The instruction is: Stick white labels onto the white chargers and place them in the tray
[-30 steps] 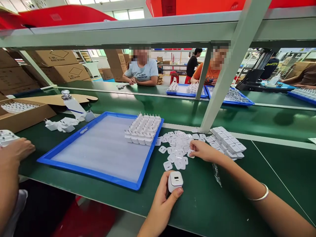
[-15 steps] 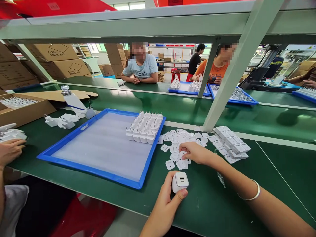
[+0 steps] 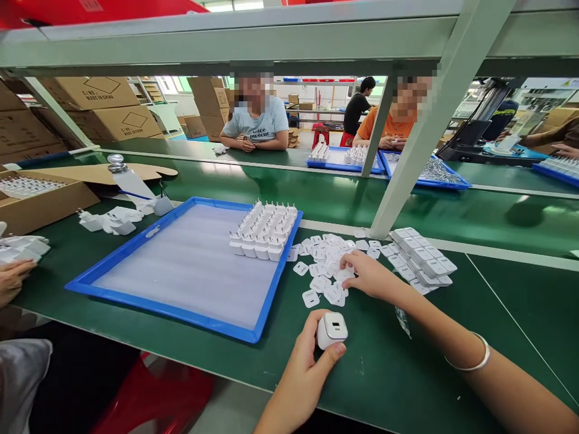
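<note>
My left hand (image 3: 307,367) is closed around a white USB charger (image 3: 332,330), its end with the port slots facing up. The charger is held above the green table, in front of the pile. To the right, my right hand (image 3: 364,272) reaches over a loose pile of white square cover plates (image 3: 323,256). Its thumb and forefinger are curved and apart, among the plates; the other fingers are partly hidden. A blue-rimmed tray (image 3: 261,313) lies to the left, with rows of white chargers (image 3: 265,232) standing pins up in its far right corner.
Stacked white square pieces (image 3: 420,256) lie right of the pile, near a slanted metal post (image 3: 407,157). Left of the tray are loose white plug parts (image 3: 113,221) and an open carton (image 3: 49,208). A co-worker's hand (image 3: 15,280) is at the left edge. Other people sit across the bench.
My right hand has shifted a little to the right and away over the pile. My left hand keeps the charger in nearly the same place. The co-worker's hand at left has moved slightly.
</note>
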### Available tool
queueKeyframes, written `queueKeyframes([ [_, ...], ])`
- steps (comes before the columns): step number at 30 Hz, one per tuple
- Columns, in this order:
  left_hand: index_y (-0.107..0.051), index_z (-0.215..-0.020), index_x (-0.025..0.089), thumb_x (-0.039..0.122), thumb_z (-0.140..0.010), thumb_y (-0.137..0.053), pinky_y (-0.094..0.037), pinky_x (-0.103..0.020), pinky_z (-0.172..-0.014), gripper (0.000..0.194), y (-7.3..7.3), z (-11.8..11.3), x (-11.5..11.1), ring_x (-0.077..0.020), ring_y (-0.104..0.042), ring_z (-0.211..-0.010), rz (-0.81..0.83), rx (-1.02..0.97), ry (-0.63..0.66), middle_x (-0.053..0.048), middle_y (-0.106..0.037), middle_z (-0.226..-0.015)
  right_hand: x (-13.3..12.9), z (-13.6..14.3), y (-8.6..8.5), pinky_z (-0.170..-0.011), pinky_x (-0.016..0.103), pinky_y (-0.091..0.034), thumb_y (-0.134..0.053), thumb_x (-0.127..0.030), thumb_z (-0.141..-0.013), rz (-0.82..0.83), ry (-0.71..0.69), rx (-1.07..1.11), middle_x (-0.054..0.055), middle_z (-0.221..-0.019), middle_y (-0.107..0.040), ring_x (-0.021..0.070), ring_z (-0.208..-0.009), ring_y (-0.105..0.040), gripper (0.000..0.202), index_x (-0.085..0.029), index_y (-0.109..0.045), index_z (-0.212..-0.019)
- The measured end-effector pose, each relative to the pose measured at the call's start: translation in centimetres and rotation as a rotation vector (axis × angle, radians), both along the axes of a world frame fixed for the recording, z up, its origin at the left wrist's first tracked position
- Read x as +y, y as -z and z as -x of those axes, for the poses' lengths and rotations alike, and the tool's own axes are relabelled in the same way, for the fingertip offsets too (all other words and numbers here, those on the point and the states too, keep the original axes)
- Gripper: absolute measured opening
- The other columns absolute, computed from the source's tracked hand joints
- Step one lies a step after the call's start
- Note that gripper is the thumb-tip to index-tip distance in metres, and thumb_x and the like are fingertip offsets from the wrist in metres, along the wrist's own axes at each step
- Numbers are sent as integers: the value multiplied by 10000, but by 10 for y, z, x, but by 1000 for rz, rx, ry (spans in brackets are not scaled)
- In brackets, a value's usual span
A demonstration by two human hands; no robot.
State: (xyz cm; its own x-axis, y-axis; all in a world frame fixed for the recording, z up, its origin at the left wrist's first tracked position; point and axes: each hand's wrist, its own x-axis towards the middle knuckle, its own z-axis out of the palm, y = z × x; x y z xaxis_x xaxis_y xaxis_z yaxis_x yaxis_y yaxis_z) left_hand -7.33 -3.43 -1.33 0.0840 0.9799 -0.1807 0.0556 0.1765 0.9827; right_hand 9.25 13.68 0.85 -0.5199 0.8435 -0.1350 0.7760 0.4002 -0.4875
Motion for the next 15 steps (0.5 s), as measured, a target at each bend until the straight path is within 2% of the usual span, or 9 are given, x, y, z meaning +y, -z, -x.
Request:
queueKeyframes([
  [3,-529,-1199,238,473,-897,-569,-399,-292,-876,385,1,0,1,-207,-498,-954,-2,-29,16,-43,-562,-1041,-1,0,1,-722,292,-389,-751,-183,-745,-15,55,-22,89,-1055,-590,237,-910,-586,276,-189,-624,-991],
  [9,-510,-1176,256,455,-908,-565,-377,-289,-878,338,3,-1,0,-194,-479,-954,-11,-34,9,-26,-541,-1030,-1,4,1,-692,284,-363,-696,-36,-702,-17,140,-37,82,-952,-641,250,-899,-600,291,-186,-639,-944],
  [12,-502,-1185,265,434,-914,-567,-370,-284,-894,326,5,-1,-1,-184,-477,-968,-10,-53,8,-20,-537,-1041,-2,5,-2,-678,288,-357,-695,-27,-674,2,174,-1,78,-917,-658,258,-890,-603,294,-179,-630,-916],
  [15,-515,-1186,265,421,-897,-599,-389,-254,-847,339,8,-2,0,-160,-483,-923,-43,-84,-36,-10,-537,-1012,-8,3,-8,-657,294,-361,-689,-63,-684,39,177,72,56,-825,-654,243,-829,-602,194,-178,-609,-817],
])
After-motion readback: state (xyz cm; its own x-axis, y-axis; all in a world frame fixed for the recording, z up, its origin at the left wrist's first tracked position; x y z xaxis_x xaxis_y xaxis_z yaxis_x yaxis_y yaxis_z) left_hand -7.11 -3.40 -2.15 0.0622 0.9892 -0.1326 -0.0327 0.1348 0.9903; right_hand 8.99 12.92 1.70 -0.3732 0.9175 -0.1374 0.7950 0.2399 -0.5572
